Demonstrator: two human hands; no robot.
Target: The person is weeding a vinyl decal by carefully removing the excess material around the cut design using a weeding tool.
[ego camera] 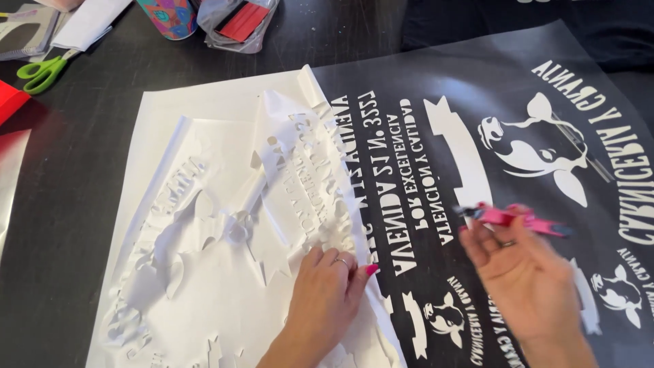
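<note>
Your left hand (pixel 325 293) is lying nearest to you, palm down, with its fingers together and flat. It is pressing on the crinkly white peeled vinyl (pixel 231 218), right at the edge where the white stuff is coming off the sheet. A ring is sitting on one finger and the nails are pink.

At about 3 o'clock from it, your right hand (pixel 528 272) is hovering over the dark sheet (pixel 477 88), palm up and a bit blurry. Its fingers are curling shut around a pink weeding tool (pixel 507 218), which is pointing sideways.

That dark sheet is smooth and shiny, with white letters, a white ribbon shape and white animal shapes stuck on it. It is filling the table from 12 to 4 o'clock.

Up at 10 o'clock, green scissors (pixel 42 71) are lying on the black table (pixel 61 204). At 11 o'clock a bright patterned cup (pixel 169 17) is standing, just beside a clear bag with something red inside (pixel 238 24).
</note>
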